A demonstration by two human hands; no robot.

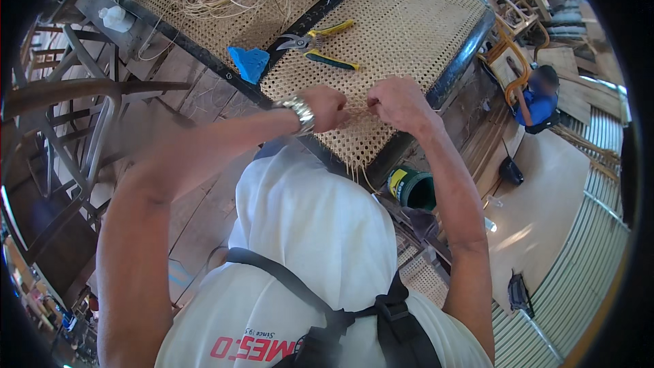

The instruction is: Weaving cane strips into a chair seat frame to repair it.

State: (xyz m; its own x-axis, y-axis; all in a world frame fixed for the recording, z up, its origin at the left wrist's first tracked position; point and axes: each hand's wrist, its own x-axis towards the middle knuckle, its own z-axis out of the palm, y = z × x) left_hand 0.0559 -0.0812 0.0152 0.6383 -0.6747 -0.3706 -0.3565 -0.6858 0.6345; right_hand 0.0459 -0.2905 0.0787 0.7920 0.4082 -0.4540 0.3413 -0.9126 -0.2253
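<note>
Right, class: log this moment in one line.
left hand: over cane panel; right hand: over cane panel; shears: handles spread on cane panel

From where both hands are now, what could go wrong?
1. The open-handled pruning shears with yellow and green grips lie loose on the pale woven cane panel, just beyond the left hand and right hand; a reach forward might knock them.
2. The silver metal-link watch sits on the left wrist near the weave and could snag a strand.
3. Loose pale cane ends stick out at the panel's near corner, so they might catch on the white shirt.
</note>
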